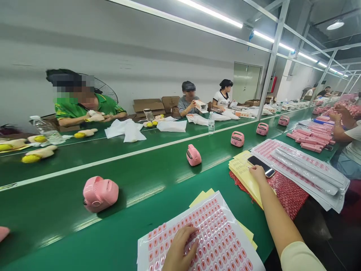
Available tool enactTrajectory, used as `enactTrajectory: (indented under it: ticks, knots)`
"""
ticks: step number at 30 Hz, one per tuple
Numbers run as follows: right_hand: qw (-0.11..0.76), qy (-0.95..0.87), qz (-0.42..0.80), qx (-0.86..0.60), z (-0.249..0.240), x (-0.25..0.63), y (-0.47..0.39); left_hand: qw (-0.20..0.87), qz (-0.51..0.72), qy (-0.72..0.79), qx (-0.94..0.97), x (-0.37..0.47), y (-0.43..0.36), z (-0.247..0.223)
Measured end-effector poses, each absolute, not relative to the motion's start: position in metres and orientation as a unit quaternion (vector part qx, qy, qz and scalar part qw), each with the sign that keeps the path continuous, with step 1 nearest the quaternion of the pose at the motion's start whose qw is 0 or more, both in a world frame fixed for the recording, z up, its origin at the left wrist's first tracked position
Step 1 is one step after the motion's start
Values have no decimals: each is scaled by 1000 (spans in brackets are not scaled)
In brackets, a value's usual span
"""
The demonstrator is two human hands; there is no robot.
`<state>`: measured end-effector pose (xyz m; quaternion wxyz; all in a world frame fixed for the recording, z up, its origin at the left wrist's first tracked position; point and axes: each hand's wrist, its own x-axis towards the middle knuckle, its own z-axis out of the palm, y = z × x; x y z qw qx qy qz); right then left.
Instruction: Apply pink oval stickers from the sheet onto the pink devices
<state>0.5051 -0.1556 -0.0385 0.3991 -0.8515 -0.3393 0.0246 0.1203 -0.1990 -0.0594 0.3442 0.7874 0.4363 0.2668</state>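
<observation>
A white sheet of pink oval stickers with small red marks point(208, 226) lies on the green bench in front of me. My left hand point(180, 246) rests on this sheet, fingers bent and thumb apart, holding nothing. Farther right, my right hand point(258, 175) has its fingers drawn together over a stack of yellow printed sheets point(239, 169), close against a dark smartphone point(261, 165). What those fingertips pinch, if anything, is hidden. Beneath the yellow stack shows red bubble wrap point(290, 192). More yellow paper point(201, 197) sticks out from under the sticker sheet.
Pink toy-like devices point(100, 194) stand spaced along the green conveyor belt point(158, 177). More sticker sheets in clear plastic point(304, 162) and a pile of pink parts point(310, 137) lie right. Across the belt, several co-workers sit among plush pieces, white bags and water bottles point(211, 122).
</observation>
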Motion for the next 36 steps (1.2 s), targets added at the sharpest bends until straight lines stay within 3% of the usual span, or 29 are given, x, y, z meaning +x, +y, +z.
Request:
enactTrajectory:
  ticks: [10, 13, 16, 18, 21, 26, 36]
  knots:
    - [474, -365, 88, -796, -25, 495, -159, 369, 311, 430, 763, 126, -214, -54]
    - [499, -377, 90, -775, -21, 490, -160, 459, 307, 391, 737, 126, -225, -41]
    - [513, -389, 96, -759, -20, 491, -159, 599, 375, 361, 609, 127, -220, -27]
    - [518, -394, 98, -752, -23, 495, -157, 636, 444, 391, 496, 121, -200, -17]
    - [512, -392, 76, -760, -32, 502, -154, 594, 565, 478, 314, 97, -148, 2]
    - [498, -403, 18, -767, -43, 507, -152, 466, 671, 523, 244, 49, -61, 26]
    - [515, -429, 37, -742, -46, 501, -145, 483, 624, 553, 265, 41, -10, 2]
